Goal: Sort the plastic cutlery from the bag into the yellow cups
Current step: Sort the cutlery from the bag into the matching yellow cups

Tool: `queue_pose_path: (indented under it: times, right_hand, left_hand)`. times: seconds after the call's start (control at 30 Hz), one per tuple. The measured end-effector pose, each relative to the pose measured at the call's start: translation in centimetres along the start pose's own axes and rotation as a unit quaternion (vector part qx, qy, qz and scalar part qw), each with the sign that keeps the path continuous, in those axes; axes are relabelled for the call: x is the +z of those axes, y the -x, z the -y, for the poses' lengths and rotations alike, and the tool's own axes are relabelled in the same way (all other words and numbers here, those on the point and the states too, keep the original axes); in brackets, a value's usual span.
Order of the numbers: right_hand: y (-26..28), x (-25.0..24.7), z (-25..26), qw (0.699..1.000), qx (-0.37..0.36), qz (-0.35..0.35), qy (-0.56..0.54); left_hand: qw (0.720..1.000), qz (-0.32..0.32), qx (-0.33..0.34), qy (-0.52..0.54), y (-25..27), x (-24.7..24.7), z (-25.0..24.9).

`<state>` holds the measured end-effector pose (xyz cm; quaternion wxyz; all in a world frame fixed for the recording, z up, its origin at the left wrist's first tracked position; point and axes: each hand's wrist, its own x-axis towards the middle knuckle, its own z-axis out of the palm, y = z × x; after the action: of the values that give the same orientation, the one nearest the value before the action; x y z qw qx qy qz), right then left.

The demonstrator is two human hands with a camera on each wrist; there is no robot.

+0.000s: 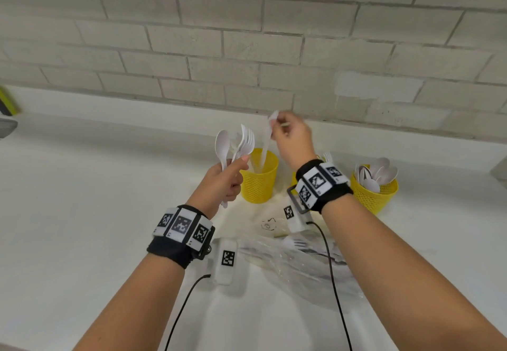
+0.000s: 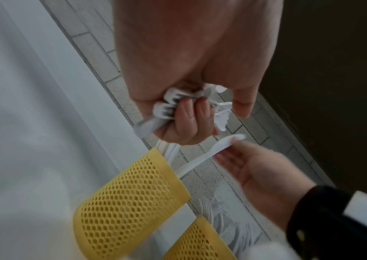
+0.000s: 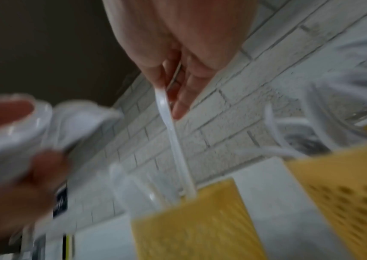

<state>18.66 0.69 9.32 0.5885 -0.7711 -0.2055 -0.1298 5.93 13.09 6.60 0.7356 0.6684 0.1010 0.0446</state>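
My left hand [image 1: 227,177] grips a bunch of white plastic cutlery [image 1: 238,144], a spoon and several forks, held upright left of the nearest yellow mesh cup [image 1: 259,183]. My right hand [image 1: 290,136] pinches one white plastic piece [image 1: 267,142] by its top end, its lower end dipping into that cup's mouth; the right wrist view shows this piece [image 3: 175,139] entering the cup [image 3: 198,225]. A middle yellow cup [image 1: 295,179] is mostly hidden behind my right wrist. The right yellow cup [image 1: 374,194] holds several spoons. The clear plastic bag [image 1: 299,260] lies on the counter with cutlery inside.
The white counter [image 1: 96,186] runs to a grey brick wall [image 1: 247,48]. Two small white tagged blocks [image 1: 227,260] lie near the bag, with black cables trailing toward me. A green-edged object [image 1: 8,103] sits at the far left.
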Motion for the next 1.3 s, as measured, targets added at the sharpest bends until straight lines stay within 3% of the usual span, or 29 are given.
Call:
queue_pose_path:
  times: [0.03, 0.1, 0.13, 0.2, 0.27, 0.3, 0.37, 0.43, 0.47, 0.7, 0.87, 0.97, 1.13, 1.2, 1.3]
  right_hand:
    - [0.4, 0.4, -0.8, 0.994, 0.014, 0.068, 0.088]
    - [1.2, 0.7, -2.2, 0.952, 0.041, 0.197, 0.232]
    - [1.4, 0.6, -2.3, 0.942, 0.047, 0.217, 0.253]
    - [1.3, 0.2, -1.4, 0.96, 0.029, 0.164, 0.224]
    - [1.4, -0.4, 0.5, 0.992, -0.018, 0.052, 0.111]
    - [1.6, -0.7, 1.6, 0.997, -0.043, 0.034, 0.048]
    - [2.4, -1.3, 3.6, 0.993, -0.07, 0.091, 0.0]
    - [3.2, -1.5, 4.4, 0.984, -0.08, 0.159, 0.031]
    - [3.4, -1.7, 4.3, 0.983, -0.079, 0.159, 0.038]
    - [3.1, -5.8, 4.8, 0.994, -0.012, 0.055, -0.094]
    - [2.0, -12.4, 6.3, 0.976, -0.013, -0.113, -0.185]
    - [2.0, -17.0, 6.0, 0.979, -0.036, -0.185, -0.076]
    - [2.9, -20.7, 1.5, 0.957, -0.003, -0.253, 0.14]
    - [3.5, -20.9, -1.1, 0.951, 0.047, -0.207, 0.225]
    - [4.8, -20.1, -3.5, 0.914, 0.178, -0.015, 0.365]
  left_hand:
    - [1.0, 0.002, -0.003, 0.009, -0.1, 0.1, 0.0]
    - [1.0, 0.001, -0.007, 0.016, -0.3, 0.2, 0.1]
    - [1.0, -0.001, -0.007, 0.018, -0.3, 0.3, 0.2]
    - [1.0, -0.007, -0.006, 0.017, -0.5, 0.4, 0.3]
    - [1.0, -0.014, 0.0, 0.007, -0.6, 0.9, 0.2]
    - [1.0, -0.018, 0.004, 0.004, -0.7, 1.2, 0.1]
    - [1.0, -0.015, 0.01, 0.002, -1.0, 2.1, -0.4]
    - [1.0, 0.006, 0.02, -0.007, -1.3, 3.1, -1.0]
    - [0.999, 0.017, 0.025, -0.013, -1.5, 3.6, -1.2]
    - [0.992, 0.058, 0.073, -0.087, -2.5, 5.9, -1.0]
    - [0.982, 0.049, 0.123, -0.133, -4.1, 5.9, -1.1]
    - [0.982, 0.031, 0.153, -0.106, -5.3, 5.9, -2.4]
    - [0.982, 0.109, 0.139, 0.065, -7.1, 8.3, -5.5]
    - [0.976, 0.096, 0.185, 0.056, -7.8, 9.6, -6.0]
    - [0.973, 0.071, 0.221, 0.014, -8.9, 11.4, -6.2]
